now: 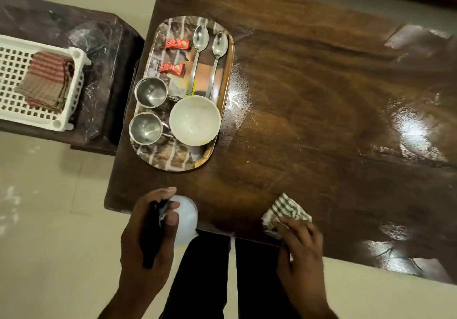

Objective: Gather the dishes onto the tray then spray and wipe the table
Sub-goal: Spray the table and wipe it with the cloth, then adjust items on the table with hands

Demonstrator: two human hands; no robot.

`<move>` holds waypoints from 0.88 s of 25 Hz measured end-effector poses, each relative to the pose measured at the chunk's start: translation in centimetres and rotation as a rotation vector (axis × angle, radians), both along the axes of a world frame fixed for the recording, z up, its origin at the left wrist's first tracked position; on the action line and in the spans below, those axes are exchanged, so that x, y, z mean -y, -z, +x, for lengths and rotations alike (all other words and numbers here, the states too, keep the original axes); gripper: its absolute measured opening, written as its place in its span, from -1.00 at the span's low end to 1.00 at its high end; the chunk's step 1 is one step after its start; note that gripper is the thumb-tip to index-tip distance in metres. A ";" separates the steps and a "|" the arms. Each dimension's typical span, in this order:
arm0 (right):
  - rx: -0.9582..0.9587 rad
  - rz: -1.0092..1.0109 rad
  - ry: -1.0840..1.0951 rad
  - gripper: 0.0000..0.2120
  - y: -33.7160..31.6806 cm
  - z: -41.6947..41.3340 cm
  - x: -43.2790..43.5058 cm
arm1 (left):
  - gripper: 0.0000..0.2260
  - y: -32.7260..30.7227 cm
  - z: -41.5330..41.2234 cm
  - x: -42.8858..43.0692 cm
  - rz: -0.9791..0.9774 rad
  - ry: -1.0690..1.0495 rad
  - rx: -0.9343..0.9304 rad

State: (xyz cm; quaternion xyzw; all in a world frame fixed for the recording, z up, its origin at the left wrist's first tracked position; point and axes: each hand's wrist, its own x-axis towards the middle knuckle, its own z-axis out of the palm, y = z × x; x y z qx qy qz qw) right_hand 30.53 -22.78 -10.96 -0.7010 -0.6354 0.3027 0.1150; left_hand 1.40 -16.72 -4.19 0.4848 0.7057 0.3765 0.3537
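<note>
On the left part of the brown wooden table (309, 111) lies an oval patterned tray (173, 163). It holds a white bowl (194, 120), two steel cups (150, 92) (145, 128), two spoons (197, 54) (217, 56) and two red sachets (176, 44) (171, 68). My left hand (148, 232) grips a white spray bottle (185, 219) with a black trigger head at the table's near edge. My right hand (299, 247) presses a checked cloth (284, 211) against the near edge of the table.
A dark side table (99, 46) stands left of the main table, carrying a white slotted basket (14, 76) with folded striped cloths (47, 81). Pale floor tiles surround the tables. My dark trouser legs show below the near edge.
</note>
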 end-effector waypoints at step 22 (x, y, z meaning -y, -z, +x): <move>-0.240 0.125 -0.106 -0.63 -4.9 -11.5 -37.9 | -0.78 4.6 -6.3 -5.7 -0.620 -0.609 0.774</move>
